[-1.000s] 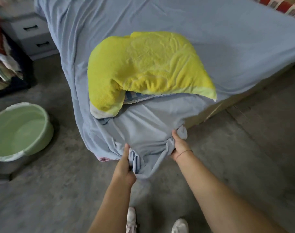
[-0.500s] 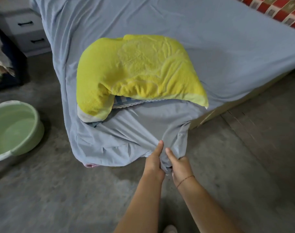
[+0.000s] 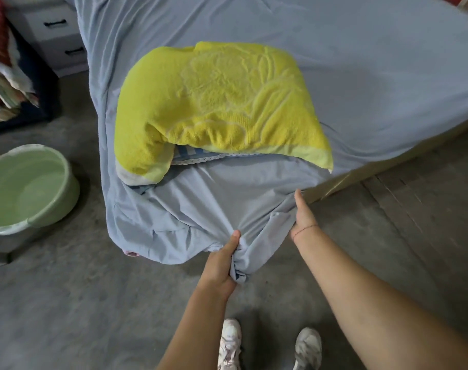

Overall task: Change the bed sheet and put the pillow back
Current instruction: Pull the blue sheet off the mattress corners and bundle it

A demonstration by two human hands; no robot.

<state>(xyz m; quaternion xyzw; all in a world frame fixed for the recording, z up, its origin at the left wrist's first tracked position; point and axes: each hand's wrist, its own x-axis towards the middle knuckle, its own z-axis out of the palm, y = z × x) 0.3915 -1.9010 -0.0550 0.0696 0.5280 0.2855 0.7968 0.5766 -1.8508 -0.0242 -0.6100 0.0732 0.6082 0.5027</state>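
Note:
A pale blue bed sheet (image 3: 374,84) covers the bed and hangs over its near corner. A pillow under a yellow towel cover (image 3: 217,110) lies on the sheet near that corner, a checked blue edge showing beneath it. My left hand (image 3: 221,265) grips a bunched corner of the sheet below the bed's corner, thumb up. My right hand (image 3: 302,217) holds the sheet's edge further right, beside the bed frame, thumb pointing up; its fingers are hidden behind the cloth.
A green plastic basin (image 3: 27,188) stands on the concrete floor at the left. A grey drawer unit (image 3: 54,30) and a pile of folded cloth (image 3: 3,84) sit at the upper left. My two white shoes (image 3: 267,345) show at the bottom.
My hands were close together on the sheet corner half a second ago; the right hand has moved up and right along the edge, while the left keeps the bunched corner.

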